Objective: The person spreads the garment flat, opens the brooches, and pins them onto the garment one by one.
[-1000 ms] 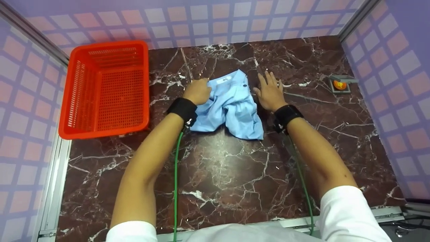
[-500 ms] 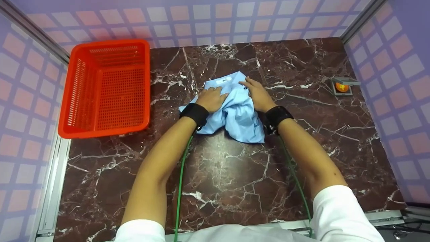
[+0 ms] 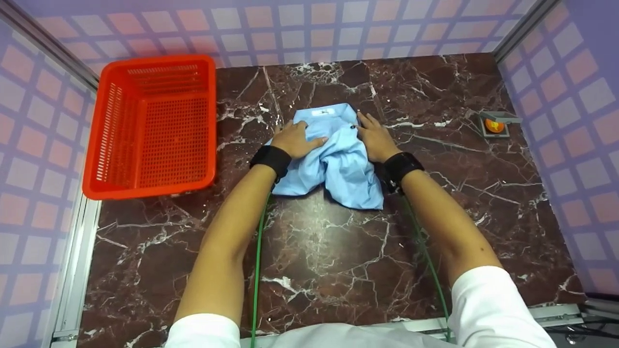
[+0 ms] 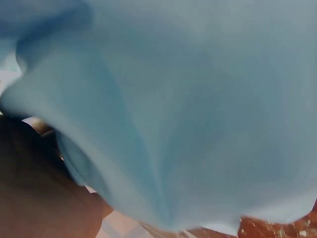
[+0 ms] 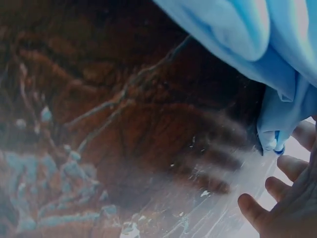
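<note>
A light blue garment [image 3: 350,166] lies crumpled on the table, its white label [image 3: 323,111] at the far edge and a small dark button [image 3: 352,127] near the right side. My left hand [image 3: 293,140] rests on its left part, thumb stretched out over the fabric. On the other side, my right hand [image 3: 377,138] touches the right edge beside the button, fingers extended. Blue fabric [image 4: 198,109] fills most of the left wrist view and hides that hand's fingertips. In the right wrist view, spread fingers [image 5: 292,168] show next to the hanging cloth.
A red plastic basket [image 3: 209,121] stands at the back left. At the right side is a small grey box [image 3: 498,133] with an orange round piece [image 3: 494,125] in it. Green cables [image 3: 256,285] run from both wrists to the front edge. Checkered walls enclose the marble table.
My right hand has come in from the right onto the garment's edge. My left hand has opened from a curled grip, moved right onto the cloth, then shifted slightly back left.
</note>
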{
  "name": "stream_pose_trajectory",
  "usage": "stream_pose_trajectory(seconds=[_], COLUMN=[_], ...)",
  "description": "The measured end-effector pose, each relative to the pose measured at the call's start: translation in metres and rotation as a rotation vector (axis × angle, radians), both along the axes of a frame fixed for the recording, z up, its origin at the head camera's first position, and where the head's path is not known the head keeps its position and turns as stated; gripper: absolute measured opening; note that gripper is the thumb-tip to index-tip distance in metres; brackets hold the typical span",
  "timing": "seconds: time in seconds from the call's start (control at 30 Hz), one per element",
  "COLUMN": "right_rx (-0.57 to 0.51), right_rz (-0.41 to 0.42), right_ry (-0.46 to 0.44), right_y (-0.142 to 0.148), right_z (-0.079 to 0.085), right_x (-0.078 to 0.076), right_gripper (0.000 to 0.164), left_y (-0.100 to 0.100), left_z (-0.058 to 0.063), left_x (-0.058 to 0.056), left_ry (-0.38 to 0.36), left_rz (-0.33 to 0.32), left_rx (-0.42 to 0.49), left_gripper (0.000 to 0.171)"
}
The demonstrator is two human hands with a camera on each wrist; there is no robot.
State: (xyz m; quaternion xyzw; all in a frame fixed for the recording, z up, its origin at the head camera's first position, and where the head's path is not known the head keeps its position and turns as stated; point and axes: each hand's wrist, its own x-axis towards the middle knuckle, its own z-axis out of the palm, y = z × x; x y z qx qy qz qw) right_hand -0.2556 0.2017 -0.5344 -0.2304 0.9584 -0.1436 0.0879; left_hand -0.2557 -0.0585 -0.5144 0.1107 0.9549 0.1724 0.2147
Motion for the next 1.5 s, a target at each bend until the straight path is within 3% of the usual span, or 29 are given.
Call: stream_pose_trajectory(seconds=[0.3, 0.63, 0.73, 0.9, 1.1, 1.33, 1.5], right_rx=[0.092, 0.118, 0.115, 0.098, 0.076, 0.074, 0.028], right_rz=[-0.073, -0.162, -0.202, -0.258, -0.307, -0.352, -0.373], right_ry=[-0.030, -0.011, -0.024, -0.040, -0.059, -0.044, -0.043], right_y=[-0.008, -0.007, -0.005, -0.003, -0.008, -0.012, -0.011], right_z=[-0.003, 0.003, 0.003, -0.003, -0.011, -0.013, -0.013], right_x=[-0.012, -0.037, -0.045, -0.053, -0.059, -0.071, -0.082], right_gripper=[0.055, 0.049, 0.048, 0.050, 0.051, 0.051, 0.050], left_y=[-0.006, -0.003, 0.001, 0.009, 0.009, 0.010, 0.013], left_z=[-0.001, -0.003, -0.003, -0.002, -0.008, -0.008, -0.006], left_x=[-0.011, -0.029, -0.032, -0.037, -0.042, -0.049, -0.058], left_ry=[0.094, 0.320, 0.312, 0.219, 0.169, 0.181, 0.236], left_rz=[-0.038, -0.144, -0.153, -0.148, -0.086, -0.014, 0.050], left_rx=[-0.070, -0.067, -0.087, -0.131, -0.162, -0.221, -0.245], left_gripper=[0.090, 0.075, 0.075, 0.076, 0.077, 0.074, 0.075])
